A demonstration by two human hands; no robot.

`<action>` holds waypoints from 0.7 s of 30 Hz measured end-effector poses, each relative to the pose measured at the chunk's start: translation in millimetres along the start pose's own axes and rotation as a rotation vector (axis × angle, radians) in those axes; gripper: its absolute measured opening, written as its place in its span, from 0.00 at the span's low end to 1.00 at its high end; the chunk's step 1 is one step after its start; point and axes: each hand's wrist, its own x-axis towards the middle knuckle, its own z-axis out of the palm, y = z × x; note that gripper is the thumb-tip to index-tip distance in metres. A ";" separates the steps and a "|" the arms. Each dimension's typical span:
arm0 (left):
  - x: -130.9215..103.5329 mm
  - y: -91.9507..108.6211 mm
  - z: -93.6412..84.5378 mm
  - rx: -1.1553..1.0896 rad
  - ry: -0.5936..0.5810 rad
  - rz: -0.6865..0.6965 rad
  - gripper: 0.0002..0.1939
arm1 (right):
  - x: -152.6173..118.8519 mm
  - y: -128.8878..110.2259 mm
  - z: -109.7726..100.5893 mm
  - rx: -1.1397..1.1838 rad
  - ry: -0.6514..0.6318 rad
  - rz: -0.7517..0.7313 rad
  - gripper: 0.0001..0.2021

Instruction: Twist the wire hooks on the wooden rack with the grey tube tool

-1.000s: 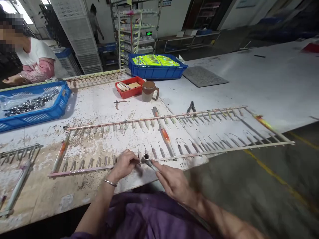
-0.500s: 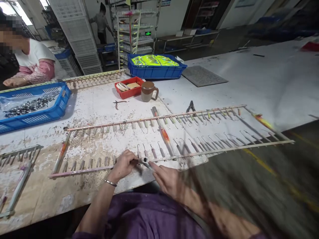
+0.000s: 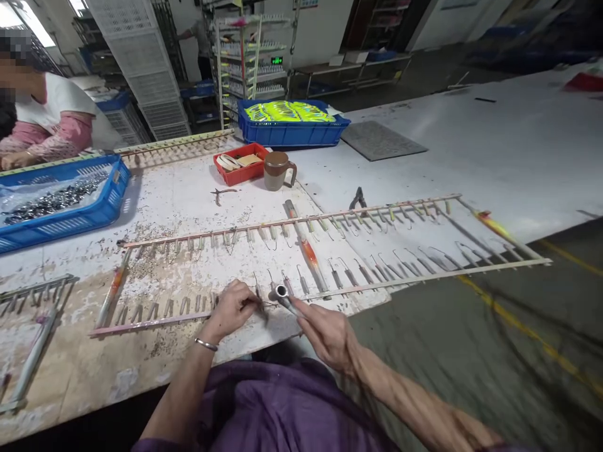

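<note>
Right hand (image 3: 330,333) grips a metal tube (image 3: 284,295), its axis aimed left; left hand (image 3: 233,307) just beside pinches a wire hook (image 3: 258,300).

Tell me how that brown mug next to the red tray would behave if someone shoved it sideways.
The brown mug stands upright on a flat base on the table, so it would probably slide rather than roll. It looks taller than wide, so a high push might tip it. Its side handle would likely catch and turn it. Whether it holds liquid cannot be seen.

Blue crates (image 3: 61,216); red tray (image 3: 240,164); brown mug (image 3: 276,171).
</note>
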 end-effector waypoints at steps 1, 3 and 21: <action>0.1 0.6 -0.1 0.003 -0.003 -0.004 0.08 | -1.4 0.8 0.1 -0.003 0.014 -0.005 0.28; 0.3 2.1 -0.4 0.004 -0.002 -0.002 0.08 | -2.7 1.3 0.0 -0.034 0.011 -0.053 0.28; -0.8 0.4 -3.0 -0.024 -0.004 0.025 0.08 | 13.8 -11.9 -11.2 -0.026 0.107 -0.146 0.29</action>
